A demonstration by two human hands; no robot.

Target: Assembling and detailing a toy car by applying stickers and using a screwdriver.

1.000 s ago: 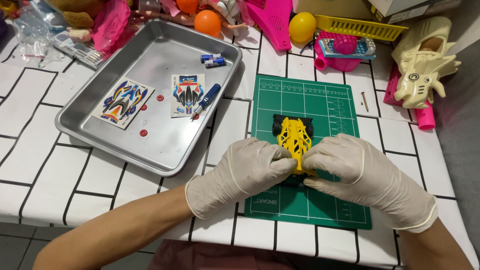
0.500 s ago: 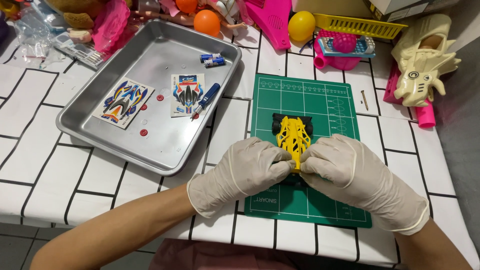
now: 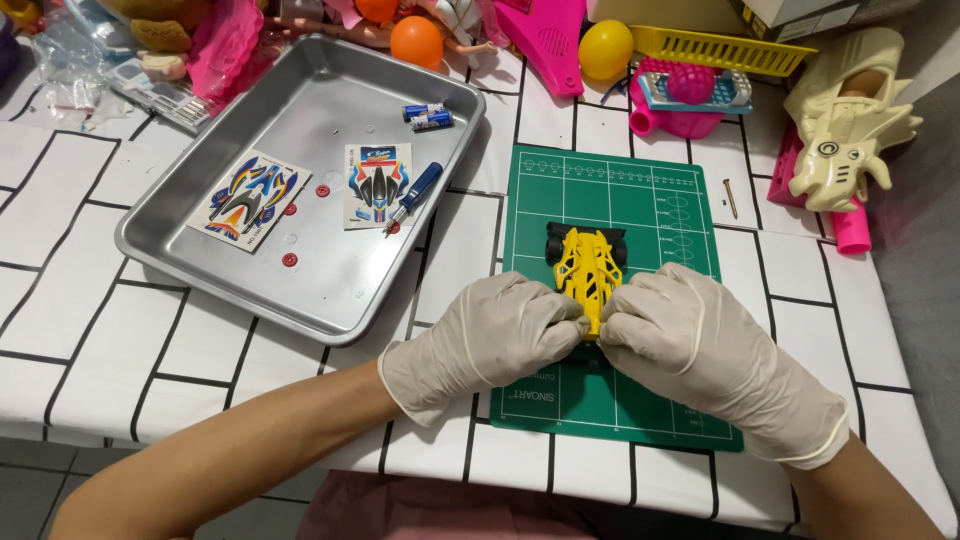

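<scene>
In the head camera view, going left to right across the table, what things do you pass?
Metal tray → blue screwdriver → left hand → yellow toy car on the green cutting mat → right hand → cream toy blaster.

toy car [image 3: 588, 268] on mat [image 3: 650, 400], tray [image 3: 200, 268] left
</scene>
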